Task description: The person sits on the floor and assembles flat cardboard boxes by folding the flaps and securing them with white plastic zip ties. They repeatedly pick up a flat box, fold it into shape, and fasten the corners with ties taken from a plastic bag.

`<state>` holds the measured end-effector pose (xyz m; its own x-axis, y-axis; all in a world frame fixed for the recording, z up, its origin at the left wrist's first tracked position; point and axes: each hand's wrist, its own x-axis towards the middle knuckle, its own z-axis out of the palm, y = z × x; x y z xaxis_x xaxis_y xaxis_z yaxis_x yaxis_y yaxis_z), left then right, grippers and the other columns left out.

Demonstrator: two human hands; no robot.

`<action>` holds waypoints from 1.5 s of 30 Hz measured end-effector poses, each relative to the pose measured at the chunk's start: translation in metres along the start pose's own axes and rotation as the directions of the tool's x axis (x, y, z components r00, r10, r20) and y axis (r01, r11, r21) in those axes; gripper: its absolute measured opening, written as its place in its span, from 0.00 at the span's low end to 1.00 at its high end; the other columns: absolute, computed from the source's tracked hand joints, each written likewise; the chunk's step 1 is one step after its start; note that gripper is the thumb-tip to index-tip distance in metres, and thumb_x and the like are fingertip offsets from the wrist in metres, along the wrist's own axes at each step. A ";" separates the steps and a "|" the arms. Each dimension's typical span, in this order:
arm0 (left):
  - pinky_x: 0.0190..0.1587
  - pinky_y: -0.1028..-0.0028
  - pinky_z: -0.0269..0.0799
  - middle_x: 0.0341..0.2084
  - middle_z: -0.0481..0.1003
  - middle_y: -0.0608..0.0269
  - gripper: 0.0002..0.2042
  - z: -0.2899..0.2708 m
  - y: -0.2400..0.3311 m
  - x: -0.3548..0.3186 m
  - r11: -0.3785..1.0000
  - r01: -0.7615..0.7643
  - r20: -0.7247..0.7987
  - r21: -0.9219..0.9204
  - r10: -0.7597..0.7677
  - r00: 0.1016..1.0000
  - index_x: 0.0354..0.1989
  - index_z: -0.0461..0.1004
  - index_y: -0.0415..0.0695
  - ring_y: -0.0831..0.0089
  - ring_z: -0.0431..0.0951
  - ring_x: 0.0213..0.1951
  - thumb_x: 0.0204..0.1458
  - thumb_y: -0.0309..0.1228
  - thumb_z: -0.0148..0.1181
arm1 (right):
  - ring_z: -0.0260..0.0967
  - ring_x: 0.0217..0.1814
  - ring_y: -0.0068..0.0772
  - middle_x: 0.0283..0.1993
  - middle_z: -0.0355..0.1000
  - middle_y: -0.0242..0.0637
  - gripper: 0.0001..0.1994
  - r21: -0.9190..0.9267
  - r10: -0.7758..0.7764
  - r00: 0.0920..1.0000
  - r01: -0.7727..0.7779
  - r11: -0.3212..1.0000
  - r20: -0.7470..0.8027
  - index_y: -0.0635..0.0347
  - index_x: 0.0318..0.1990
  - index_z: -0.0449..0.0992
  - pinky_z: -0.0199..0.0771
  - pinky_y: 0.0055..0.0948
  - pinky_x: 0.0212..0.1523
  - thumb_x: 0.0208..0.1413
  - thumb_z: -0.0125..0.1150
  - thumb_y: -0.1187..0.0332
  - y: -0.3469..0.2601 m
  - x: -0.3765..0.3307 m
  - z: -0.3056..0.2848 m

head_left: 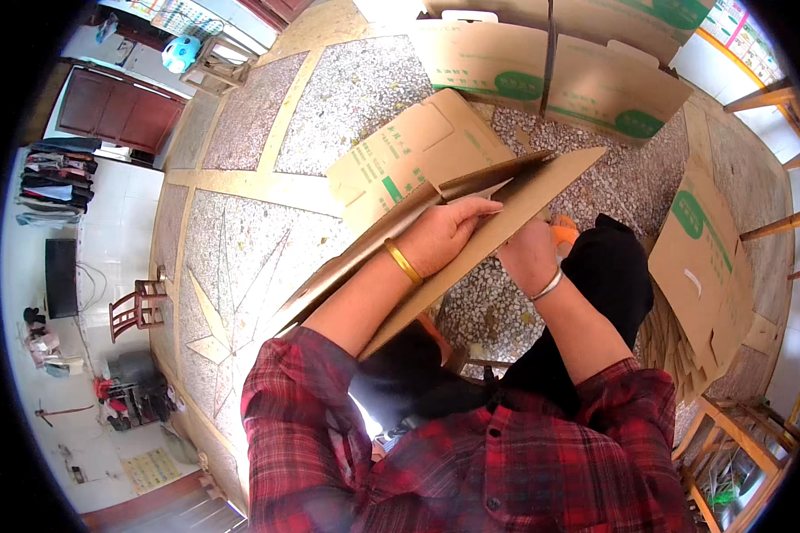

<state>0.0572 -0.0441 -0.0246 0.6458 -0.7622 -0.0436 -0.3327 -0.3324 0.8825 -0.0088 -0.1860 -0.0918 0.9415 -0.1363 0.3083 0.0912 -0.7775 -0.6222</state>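
Tilted across my lap is a brown cardboard box [542,185], partly folded, with its panels spread into a narrow gap. My left hand [449,233], a gold bangle on its wrist, reaches into that gap. Its fingers stretch along the inside of the near panel. On the outer side of the same panel, my right hand [529,253] is closed at the edge, with a silver bangle on the wrist. The panel hides part of its fingers. Just beyond lies a flattened carton [418,147] with green print on the floor.
Several open cartons [489,58] stand together at the far side. A stack of flattened cardboard [698,266] lies to my right, near a wooden frame [747,435]. At far left are a small wooden chair [138,309] and a stool [222,67].
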 end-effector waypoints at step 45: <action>0.38 0.66 0.70 0.31 0.74 0.48 0.10 0.003 -0.011 -0.003 0.907 -0.026 0.064 0.421 -0.001 0.998 0.39 0.74 0.42 0.56 0.75 0.34 0.48 0.27 0.51 | 0.69 0.22 0.40 0.22 0.70 0.44 0.06 0.466 0.125 0.920 -0.301 0.832 0.372 0.65 0.30 0.71 0.68 0.36 0.21 0.49 0.50 0.72 0.006 -0.029 -0.024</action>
<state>0.0573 -0.0400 -0.0351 0.6010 -0.7958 -0.0741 -0.6076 -0.5151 0.6045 -0.0436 -0.2012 -0.0868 0.9981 0.0061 -0.0617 -0.0565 -0.3196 -0.9459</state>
